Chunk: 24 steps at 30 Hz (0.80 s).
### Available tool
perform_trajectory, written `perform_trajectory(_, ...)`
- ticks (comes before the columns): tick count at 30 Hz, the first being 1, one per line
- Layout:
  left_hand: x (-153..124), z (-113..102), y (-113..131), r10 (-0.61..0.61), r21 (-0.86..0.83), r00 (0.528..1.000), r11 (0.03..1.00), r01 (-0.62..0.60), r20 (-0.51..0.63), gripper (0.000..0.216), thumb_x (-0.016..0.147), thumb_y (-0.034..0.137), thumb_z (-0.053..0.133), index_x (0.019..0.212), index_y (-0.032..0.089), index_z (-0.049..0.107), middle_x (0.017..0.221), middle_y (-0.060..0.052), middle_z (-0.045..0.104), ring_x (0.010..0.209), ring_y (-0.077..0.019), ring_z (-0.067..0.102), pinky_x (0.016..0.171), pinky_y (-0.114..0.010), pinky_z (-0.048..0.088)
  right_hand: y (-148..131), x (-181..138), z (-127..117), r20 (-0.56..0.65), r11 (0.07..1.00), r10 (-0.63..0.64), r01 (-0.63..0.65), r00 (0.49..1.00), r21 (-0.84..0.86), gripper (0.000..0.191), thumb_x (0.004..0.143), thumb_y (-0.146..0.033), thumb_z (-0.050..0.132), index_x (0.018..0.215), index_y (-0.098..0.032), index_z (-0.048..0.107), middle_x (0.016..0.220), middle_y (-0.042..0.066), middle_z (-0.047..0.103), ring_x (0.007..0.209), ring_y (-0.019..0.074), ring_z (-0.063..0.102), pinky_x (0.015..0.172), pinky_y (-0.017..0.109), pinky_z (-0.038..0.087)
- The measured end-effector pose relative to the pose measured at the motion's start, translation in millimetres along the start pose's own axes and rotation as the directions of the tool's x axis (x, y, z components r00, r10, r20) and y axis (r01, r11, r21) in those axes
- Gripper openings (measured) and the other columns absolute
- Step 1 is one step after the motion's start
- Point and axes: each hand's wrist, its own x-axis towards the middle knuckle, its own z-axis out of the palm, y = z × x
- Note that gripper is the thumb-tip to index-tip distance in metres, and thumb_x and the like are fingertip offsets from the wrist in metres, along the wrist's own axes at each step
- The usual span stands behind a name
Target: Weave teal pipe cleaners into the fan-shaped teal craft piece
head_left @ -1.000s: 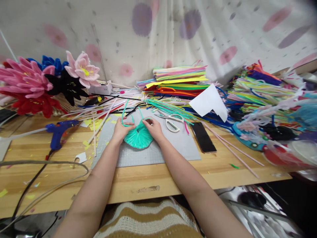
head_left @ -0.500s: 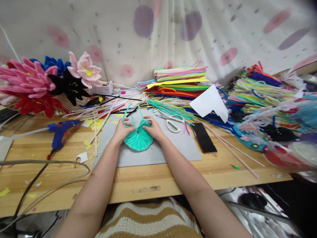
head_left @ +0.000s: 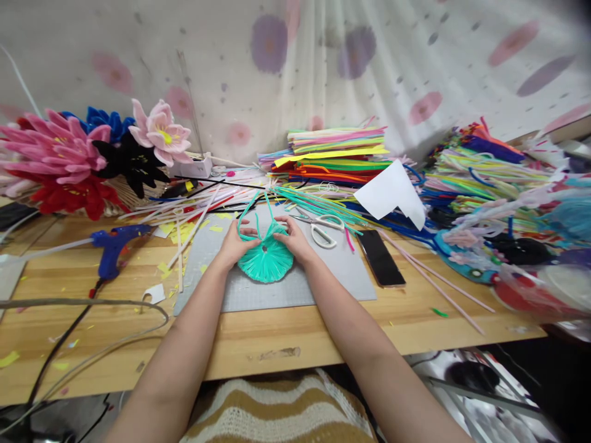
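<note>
Over the last second both hands have drawn closer together along the far rim of the teal pipe-cleaner disc (head_left: 268,263), and its loose strand ends now rise in a loop between them.

At the far left, fuzzy pipe-cleaner flowers (head_left: 64,154) in pink, red, black and blue sit heaped in a woven basket (head_left: 120,192). A blue glue gun (head_left: 113,243) lies on the wooden table (head_left: 277,341) in front of them, its cable trailing toward the near edge.

The left hand (head_left: 236,243) is curled, its fingertips pinched on the disc's upper left rim. The disc is round, ribbed with strands running out from a small centre hole, and lies flat on a grey cutting mat (head_left: 332,277). The right hand (head_left: 298,241) is bent the same way, clamped on the upper right rim.

Just right of it lie white-handled scissors (head_left: 324,231), then a dark phone (head_left: 381,258) at the mat's edge. Behind, stacked pipe cleaners (head_left: 339,154) in many colours form flat layers, with a sheet of white paper (head_left: 392,192) leaning over them.
</note>
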Motion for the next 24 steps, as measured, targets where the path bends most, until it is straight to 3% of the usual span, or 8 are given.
perform_trajectory(3,2,3,-4,0.006,-0.035,1.0,0.999,-0.005,0.027,0.063,0.048,0.019,0.071,0.103,0.02,0.041,0.079,0.0,0.058,0.073,-0.0153,0.059,0.062,-0.025,0.044,2,2,-1,-0.024,0.998,-0.022,0.02,0.999,-0.062,0.042,0.06,-0.018,0.053,0.101,-0.021,0.046,0.079,-0.002,0.056,0.072,0.0128,0.055,0.065,0.024,0.045)
perform_trajectory(9,6,6,-13,0.075,0.116,0.997,0.991,-0.073,-0.016,0.063,0.048,0.018,0.072,0.104,0.021,0.044,0.075,0.001,0.06,0.07,-0.0147,0.06,0.063,-0.025,0.043,7,6,-8,0.01,0.959,-0.136,0.134,0.991,-0.25,0.042,0.057,-0.014,0.047,0.099,-0.02,0.048,0.092,0.0,0.057,0.087,0.015,0.054,0.08,0.028,0.044)
perform_trajectory(12,5,8,-10,0.028,0.02,0.998,0.999,-0.027,-0.049,0.063,0.047,0.022,0.074,0.102,0.02,0.045,0.078,-0.001,0.062,0.07,-0.015,0.06,0.064,-0.026,0.044,11,8,-13,-0.018,0.932,-0.161,0.146,0.987,-0.331,0.041,0.057,-0.013,0.045,0.098,-0.02,0.049,0.1,0.001,0.057,0.088,0.015,0.054,0.081,0.03,0.043)
perform_trajectory(17,10,11,-5,-0.062,-0.35,0.992,0.936,0.019,-0.113,0.044,0.059,0.043,0.067,0.091,0.017,0.052,0.074,-0.004,0.065,0.069,-0.016,0.061,0.066,-0.029,0.045,18,12,-18,-0.11,0.921,-0.172,0.12,0.979,-0.37,0.049,0.057,-0.012,0.044,0.105,-0.02,0.047,0.111,0.003,0.055,0.098,0.0158,0.054,0.09,0.033,0.04)
perform_trajectory(22,21,4,1,-0.135,-0.287,0.988,0.952,0.108,-0.074,0.035,0.057,0.044,0.068,0.075,0.015,0.063,0.07,-0.005,0.066,0.059,-0.0137,0.058,0.058,-0.025,0.045,13,21,-21,-0.108,0.889,-0.196,0.13,0.975,-0.439,0.055,0.058,-0.011,0.045,0.112,-0.019,0.048,0.117,0.005,0.055,0.108,0.0175,0.05,0.095,0.035,0.038)
perform_trajectory(24,20,-2,4,-0.202,-0.244,0.979,0.95,0.196,0.003,0.035,0.054,0.042,0.071,0.074,0.015,0.065,0.072,-0.006,0.067,0.06,-0.0143,0.059,0.055,-0.024,0.044,7,27,-24,-0.059,0.858,-0.207,0.152,0.977,-0.49,0.055,0.057,-0.01,0.045,0.111,-0.019,0.052,0.115,0.005,0.057,0.106,0.018,0.052,0.095,0.035,0.037)
